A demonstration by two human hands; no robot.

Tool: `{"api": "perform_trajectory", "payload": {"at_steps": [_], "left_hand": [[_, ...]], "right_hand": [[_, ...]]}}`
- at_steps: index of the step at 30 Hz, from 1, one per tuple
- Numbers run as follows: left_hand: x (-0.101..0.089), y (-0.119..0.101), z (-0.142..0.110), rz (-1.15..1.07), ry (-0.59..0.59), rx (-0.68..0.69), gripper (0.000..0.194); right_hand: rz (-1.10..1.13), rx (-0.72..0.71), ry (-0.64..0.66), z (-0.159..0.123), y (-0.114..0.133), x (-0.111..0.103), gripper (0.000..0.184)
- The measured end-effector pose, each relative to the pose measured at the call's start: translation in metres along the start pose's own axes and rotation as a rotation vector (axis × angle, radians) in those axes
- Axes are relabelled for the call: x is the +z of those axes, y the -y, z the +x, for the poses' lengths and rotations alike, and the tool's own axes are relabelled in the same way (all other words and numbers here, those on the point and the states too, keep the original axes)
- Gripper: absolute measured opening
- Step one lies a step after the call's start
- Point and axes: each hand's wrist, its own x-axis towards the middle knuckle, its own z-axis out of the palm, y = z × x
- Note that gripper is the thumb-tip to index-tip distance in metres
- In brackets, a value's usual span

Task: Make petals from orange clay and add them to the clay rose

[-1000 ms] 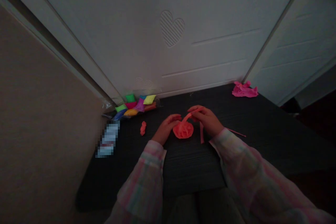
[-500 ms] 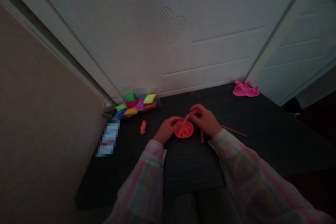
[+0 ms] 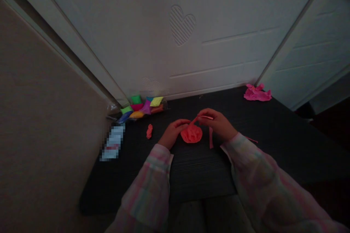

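Note:
An orange-red clay flower (image 3: 191,134) of coiled strips lies on the dark table (image 3: 197,167). My left hand (image 3: 173,133) rests against its left side, fingers curled on it. My right hand (image 3: 217,123) pinches the free end of a clay strip (image 3: 203,117) that runs from the flower's top. A loose clay strip (image 3: 210,142) lies on the table just under my right hand. A small orange clay lump (image 3: 149,131) sits to the left of my left hand.
Several bright clay packets (image 3: 142,107) are piled at the table's back left by the white door (image 3: 177,43). A crumpled pink wrapper (image 3: 257,93) lies at the back right. A blurred white packet (image 3: 112,142) sits near the table's left edge. A thin stick (image 3: 251,139) shows beside my right sleeve.
My right hand has carried the strip's end round the top of the flower. The left hand stays against the flower's left side. The view has tilted slightly.

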Motion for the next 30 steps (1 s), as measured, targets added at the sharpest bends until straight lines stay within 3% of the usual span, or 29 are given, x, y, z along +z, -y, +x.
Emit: {"api": "perform_trajectory", "payload": {"at_steps": [5,10,17,24,30], "left_hand": [[-0.001,0.000,0.001,-0.072,0.028,0.032,0.023],[0.000,-0.001,0.000,-0.076,0.081,0.038,0.027],[-0.003,-0.002,-0.003,-0.041,0.089,0.049,0.014],[-0.004,-0.001,-0.002,0.002,0.083,0.075,0.012],[-0.006,0.003,0.001,0.030,0.064,0.070,0.012]], "right_hand": [[0.244,0.071,0.041,-0.004,0.009,-0.002,0.019],[0.352,0.112,0.070,-0.007,0.013,0.001,0.023],[0.302,0.145,0.014,-0.004,0.006,0.005,0.027],[0.205,0.093,-0.103,0.002,-0.005,0.001,0.030],[0.147,0.079,-0.086,0.004,-0.011,0.001,0.032]]}}
